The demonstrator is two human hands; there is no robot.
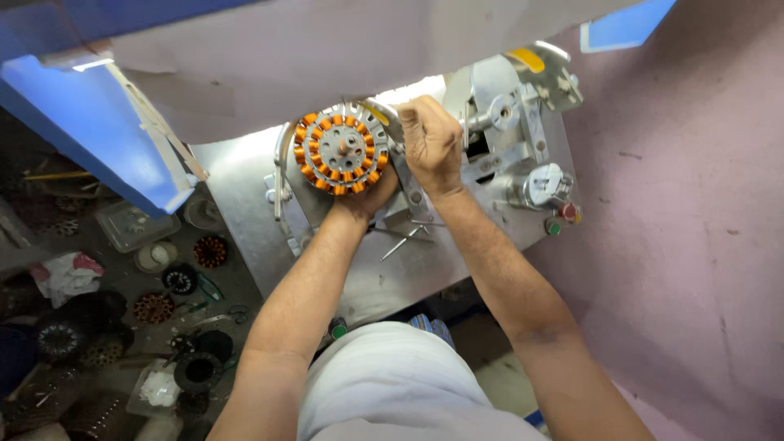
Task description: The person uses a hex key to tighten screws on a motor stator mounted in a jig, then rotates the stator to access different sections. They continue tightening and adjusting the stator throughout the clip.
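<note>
- Left hand (371, 196) cups the stator (341, 153) from below, fingers curled around its rim.
- Right hand (430, 140) is closed beside it, on the winding machine (506, 131).

Stator (341, 152), orange coils, sits on metal machine (523, 131). Left hand (369, 196) cups stator's lower-right edge; right hand (430, 143) closed just right of stator. Needle tool (404, 242) lies below stator.

Bare forearms, no sleeves past the elbows, pale grey-white shirt over the torso, no gloves, no rings visible
</note>
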